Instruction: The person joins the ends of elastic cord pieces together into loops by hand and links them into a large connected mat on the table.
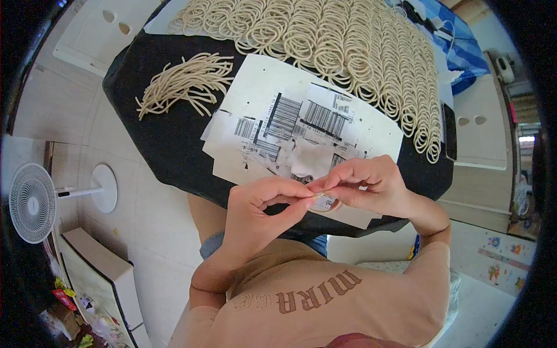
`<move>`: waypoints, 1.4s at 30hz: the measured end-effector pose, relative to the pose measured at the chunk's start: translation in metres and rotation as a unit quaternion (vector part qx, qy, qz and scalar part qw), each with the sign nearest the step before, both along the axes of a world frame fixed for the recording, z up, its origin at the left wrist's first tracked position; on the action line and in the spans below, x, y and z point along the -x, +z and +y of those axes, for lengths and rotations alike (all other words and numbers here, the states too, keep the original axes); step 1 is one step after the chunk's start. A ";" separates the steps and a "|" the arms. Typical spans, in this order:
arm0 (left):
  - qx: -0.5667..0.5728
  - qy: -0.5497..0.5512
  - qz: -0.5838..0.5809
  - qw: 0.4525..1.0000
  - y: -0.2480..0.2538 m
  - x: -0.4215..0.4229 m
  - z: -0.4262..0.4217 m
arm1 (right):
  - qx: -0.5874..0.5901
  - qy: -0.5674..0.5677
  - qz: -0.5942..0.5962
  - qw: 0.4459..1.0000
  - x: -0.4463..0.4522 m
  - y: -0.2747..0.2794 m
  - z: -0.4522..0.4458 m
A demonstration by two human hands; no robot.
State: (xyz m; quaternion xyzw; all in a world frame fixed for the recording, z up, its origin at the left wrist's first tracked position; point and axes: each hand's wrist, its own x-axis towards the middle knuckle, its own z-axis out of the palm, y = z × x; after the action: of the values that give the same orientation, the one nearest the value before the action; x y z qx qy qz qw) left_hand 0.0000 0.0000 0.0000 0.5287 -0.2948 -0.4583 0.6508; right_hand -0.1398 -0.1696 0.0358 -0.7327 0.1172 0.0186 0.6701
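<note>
Near the front edge of the table, my left hand [264,209] and my right hand [368,184] meet fingertip to fingertip. Both are closed in a pinch on a beige cord loop [332,210], whose lower curve shows beneath the fingers. The pinched part of the cord is hidden by my fingertips. Under the hands lies a white cardboard sheet [261,75] with printed barcode labels [282,116] and a crumpled white scrap [312,158]. A bundle of loose cut beige cords [185,82] rests to the left of the cardboard.
Many beige cord rings [325,35] lie in overlapping rows across the back of the table, which has a black cover [165,148]. A dark phone [449,132] sits at the right edge. On the floor at left stands a white fan [35,203].
</note>
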 end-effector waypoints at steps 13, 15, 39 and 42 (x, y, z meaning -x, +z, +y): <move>0.006 0.007 -0.010 1.000 -0.003 0.001 0.000 | 0.044 0.004 -0.018 0.999 0.000 -0.001 0.001; 0.011 0.009 -0.006 1.000 -0.004 0.002 0.000 | 0.055 0.000 -0.030 0.998 0.001 -0.001 0.001; 0.039 0.040 0.006 0.998 -0.006 0.007 0.000 | 0.052 -0.073 -0.107 0.990 0.010 -0.024 0.017; 0.087 0.039 0.001 0.995 -0.008 0.006 0.000 | 0.128 -0.064 -0.161 0.977 0.012 -0.021 0.013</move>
State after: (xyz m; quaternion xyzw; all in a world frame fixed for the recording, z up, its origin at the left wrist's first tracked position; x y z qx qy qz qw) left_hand -0.0064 -0.0004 -0.0081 0.4809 -0.3117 -0.4057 0.7120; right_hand -0.1520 -0.1569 0.0147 -0.7969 0.0560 -0.1572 0.5806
